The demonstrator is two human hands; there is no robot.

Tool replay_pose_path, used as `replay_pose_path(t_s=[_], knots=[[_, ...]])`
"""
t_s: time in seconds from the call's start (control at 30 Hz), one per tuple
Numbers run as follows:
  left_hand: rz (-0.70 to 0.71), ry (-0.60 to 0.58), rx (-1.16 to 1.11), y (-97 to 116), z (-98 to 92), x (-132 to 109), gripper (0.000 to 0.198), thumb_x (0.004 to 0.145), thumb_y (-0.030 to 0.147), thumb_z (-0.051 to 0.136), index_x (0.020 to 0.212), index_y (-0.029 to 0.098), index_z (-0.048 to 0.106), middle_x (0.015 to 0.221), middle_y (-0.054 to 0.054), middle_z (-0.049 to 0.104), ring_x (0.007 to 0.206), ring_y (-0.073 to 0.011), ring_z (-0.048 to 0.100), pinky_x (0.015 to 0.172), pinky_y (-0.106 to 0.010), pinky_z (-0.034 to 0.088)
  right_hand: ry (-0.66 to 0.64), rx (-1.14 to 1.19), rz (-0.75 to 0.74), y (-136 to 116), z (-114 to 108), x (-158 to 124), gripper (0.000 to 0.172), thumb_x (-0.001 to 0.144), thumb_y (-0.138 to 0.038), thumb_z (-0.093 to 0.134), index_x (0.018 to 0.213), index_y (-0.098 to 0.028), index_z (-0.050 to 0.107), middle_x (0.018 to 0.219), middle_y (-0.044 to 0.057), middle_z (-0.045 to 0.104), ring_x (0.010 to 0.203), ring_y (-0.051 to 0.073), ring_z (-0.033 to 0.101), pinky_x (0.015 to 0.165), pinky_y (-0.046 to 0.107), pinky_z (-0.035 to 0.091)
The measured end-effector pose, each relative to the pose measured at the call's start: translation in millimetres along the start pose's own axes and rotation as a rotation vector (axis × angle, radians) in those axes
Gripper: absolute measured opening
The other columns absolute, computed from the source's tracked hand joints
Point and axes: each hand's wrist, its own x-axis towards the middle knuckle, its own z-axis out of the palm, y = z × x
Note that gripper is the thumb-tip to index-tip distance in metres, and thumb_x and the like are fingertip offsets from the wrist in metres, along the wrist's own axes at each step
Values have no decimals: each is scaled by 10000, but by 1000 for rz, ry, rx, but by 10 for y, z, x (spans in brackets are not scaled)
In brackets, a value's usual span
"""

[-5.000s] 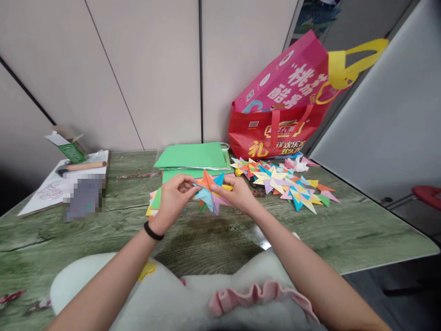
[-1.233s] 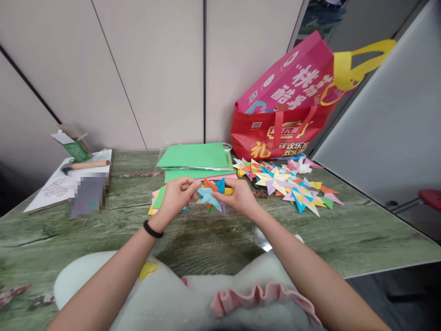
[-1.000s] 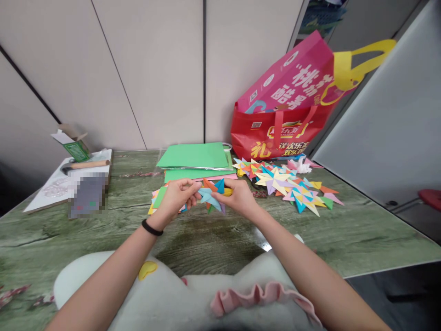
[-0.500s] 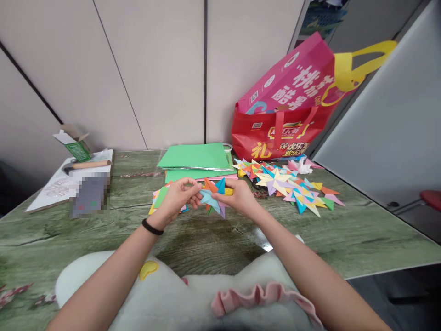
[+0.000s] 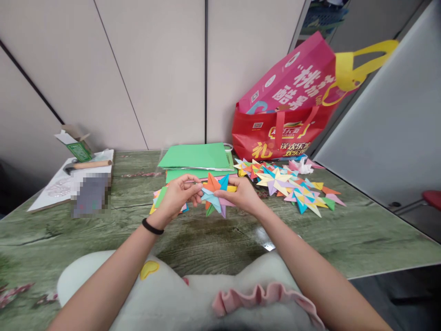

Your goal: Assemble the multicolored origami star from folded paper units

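A many-coloured folded paper star (image 5: 213, 194) is held above the table between both hands. Orange, blue, yellow, green, purple and light blue points show on it. My left hand (image 5: 181, 195) pinches its left side at a light blue point, with thumb and fingertips together. My right hand (image 5: 241, 196) grips the right side, its thumb lying across the front near the middle; the fingers behind are partly hidden. Beyond my left wrist, small coloured paper pieces (image 5: 157, 197) lie on the table, partly covered by the hand.
Green paper sheets (image 5: 195, 155) lie behind my hands. A pile of folded paper stars (image 5: 275, 180) sits to the right, before a red bag (image 5: 285, 133) holding a pink one. At left are a hammer (image 5: 93, 164), a small green box (image 5: 79, 149) and a blurred-out dark object (image 5: 90, 195).
The star has turned slightly in my hands, so its orange and blue points stand higher and show more of their faces. Both hands keep their hold.
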Motion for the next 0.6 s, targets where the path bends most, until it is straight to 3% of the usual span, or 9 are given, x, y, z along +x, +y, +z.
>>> replay_pose_path(t_s=[0.4, 0.6], knots=[[129, 13, 161, -9, 5, -5, 263, 712, 329, 679, 868, 143, 578, 521, 31, 599, 397, -101, 549, 365, -195, 432, 5, 27, 34, -11, -11, -2, 288, 615, -382, 735, 738, -126, 693, 691, 15, 653, 617, 137, 530, 554, 243, 395], [175, 91, 242, -16, 33, -19, 197, 708, 295, 671, 826, 153, 602, 520, 31, 591, 396, -90, 519, 385, -202, 423, 34, -31, 9, -9, -7, 3, 304, 626, -420, 719, 706, -129, 680, 666, 12, 635, 600, 128, 512, 546, 244, 397]])
